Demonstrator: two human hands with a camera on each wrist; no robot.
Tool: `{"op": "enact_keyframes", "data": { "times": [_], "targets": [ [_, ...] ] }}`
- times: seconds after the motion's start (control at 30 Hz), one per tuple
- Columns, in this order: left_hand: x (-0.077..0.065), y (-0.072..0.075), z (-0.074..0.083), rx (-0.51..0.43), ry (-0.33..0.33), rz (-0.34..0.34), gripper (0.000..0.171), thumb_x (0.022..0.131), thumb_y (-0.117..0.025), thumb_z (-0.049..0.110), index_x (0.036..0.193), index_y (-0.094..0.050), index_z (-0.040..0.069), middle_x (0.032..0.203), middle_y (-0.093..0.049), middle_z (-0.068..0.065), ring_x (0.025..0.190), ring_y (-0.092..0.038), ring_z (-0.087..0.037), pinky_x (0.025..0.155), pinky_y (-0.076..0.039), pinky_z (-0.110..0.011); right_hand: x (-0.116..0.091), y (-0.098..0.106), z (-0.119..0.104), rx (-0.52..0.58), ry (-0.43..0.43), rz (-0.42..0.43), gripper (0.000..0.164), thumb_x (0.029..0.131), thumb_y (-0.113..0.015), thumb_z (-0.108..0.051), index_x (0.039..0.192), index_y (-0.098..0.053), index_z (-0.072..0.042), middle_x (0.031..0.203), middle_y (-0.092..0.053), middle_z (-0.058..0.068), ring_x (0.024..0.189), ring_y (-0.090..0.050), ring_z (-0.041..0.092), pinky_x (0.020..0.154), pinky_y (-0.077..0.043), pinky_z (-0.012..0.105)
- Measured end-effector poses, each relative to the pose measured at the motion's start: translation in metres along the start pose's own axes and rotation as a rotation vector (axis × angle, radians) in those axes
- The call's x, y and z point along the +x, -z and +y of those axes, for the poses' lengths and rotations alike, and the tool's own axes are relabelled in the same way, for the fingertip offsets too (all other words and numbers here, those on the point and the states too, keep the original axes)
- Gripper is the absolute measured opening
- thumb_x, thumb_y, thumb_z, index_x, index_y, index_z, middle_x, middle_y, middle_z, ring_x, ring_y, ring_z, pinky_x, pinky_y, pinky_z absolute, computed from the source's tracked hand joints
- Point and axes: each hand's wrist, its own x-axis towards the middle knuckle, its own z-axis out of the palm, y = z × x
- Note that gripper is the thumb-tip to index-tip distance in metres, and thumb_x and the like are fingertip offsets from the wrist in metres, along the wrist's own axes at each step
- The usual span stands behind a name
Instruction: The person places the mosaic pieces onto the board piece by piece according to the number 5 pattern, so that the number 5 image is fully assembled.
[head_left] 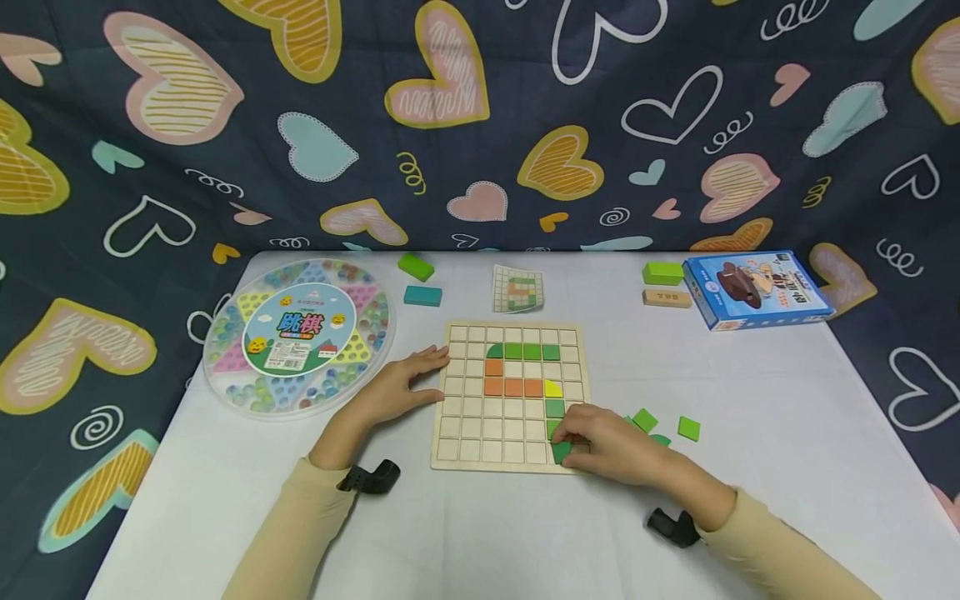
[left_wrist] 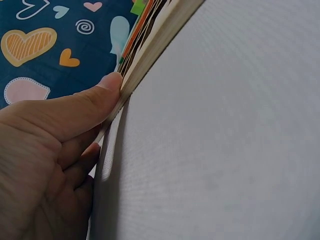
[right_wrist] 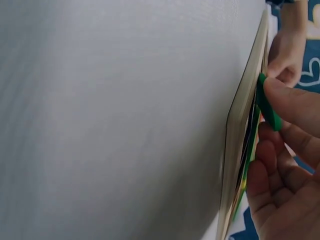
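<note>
A square wooden grid board (head_left: 472, 429) lies on the table, with green, orange and yellow tiles forming a bent line in its cells. My left hand (head_left: 396, 387) rests along the board's left edge, thumb and fingertips touching it with the fingers mostly straight. At the lower right corner of the board, my right hand (head_left: 618, 446) pinches a dark green tile (right_wrist: 268, 106) with a rounded side between thumb and fingers. The tile is tilted in the right wrist view, close over the board. Behind the board stands a small pattern card (head_left: 517, 287) with a similar coloured figure.
Several loose green tiles (head_left: 688, 428) lie right of the board, partly behind my right hand. A round Chinese checkers set (head_left: 225, 367) is at the left. Green and teal blocks (head_left: 423, 296) sit behind it; more blocks (head_left: 663, 272) and a blue box (head_left: 757, 287) are at the back right.
</note>
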Motion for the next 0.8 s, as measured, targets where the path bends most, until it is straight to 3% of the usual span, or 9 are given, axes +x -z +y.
{"op": "enact_keyframes", "data": {
  "times": [0.23, 0.8],
  "targets": [
    [-0.0006, 0.0002, 0.0013, -0.005, 0.004, -0.003, 0.061, 0.083, -0.072, 0.027, 0.137, -0.051, 0.008, 0.150, -0.038, -0.002, 0.143, -0.026, -0.027, 0.117, -0.021, -0.048, 0.0034, -0.0026, -0.0042, -0.040, -0.018, -0.009, 0.018, 0.082, -0.074, -0.018, 0.098, -0.068, -0.016, 0.098, -0.059, -0.011, 0.086, -0.051, 0.002, 0.076, -0.051, 0.022],
    [-0.0005, 0.0012, 0.0025, 0.008, 0.006, -0.005, 0.060, 0.084, -0.071, 0.028, 0.137, -0.051, 0.009, 0.150, -0.038, -0.001, 0.143, -0.027, -0.027, 0.117, -0.022, -0.047, 0.0001, 0.0011, -0.0047, 0.028, -0.046, 0.016, 0.024, 0.081, -0.075, -0.023, 0.103, -0.066, -0.017, 0.097, -0.060, -0.010, 0.086, -0.055, 0.004, 0.076, -0.052, 0.023]
  ]
}}
